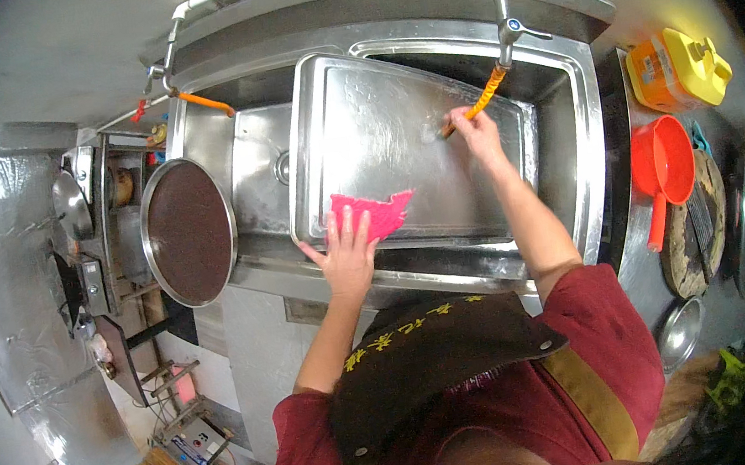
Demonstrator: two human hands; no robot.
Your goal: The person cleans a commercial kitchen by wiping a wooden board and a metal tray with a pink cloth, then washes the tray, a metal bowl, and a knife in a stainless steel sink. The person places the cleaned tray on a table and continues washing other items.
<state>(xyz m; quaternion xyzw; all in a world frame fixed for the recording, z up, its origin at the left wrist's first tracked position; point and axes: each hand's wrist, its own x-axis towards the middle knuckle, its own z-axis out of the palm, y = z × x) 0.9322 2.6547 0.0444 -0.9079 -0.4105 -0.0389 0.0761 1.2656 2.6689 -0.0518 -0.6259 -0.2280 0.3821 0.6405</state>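
Note:
A large rectangular stainless steel tray (393, 113) lies tilted across the double sink (586, 139), over the divider and most of the right basin. My left hand (347, 266) presses a bright pink cloth (381, 216) onto the tray's lower left part, fingers spread over it. Its little finger reaches the tray's rim. Pinched in my right hand (480, 134) is the end of an orange hose (489, 92), which hangs from the right tap (514, 27). The hose end points at the tray, where a wet patch shows. Water glistens on the metal.
A round dark-based pan (188, 233) stands at the sink's left edge. Above the left basin hangs another orange hose (206, 104). On the right counter are a yellow jug (678, 70), a red dipper (664, 161), a round wooden board (684, 245) and a metal bowl (682, 335).

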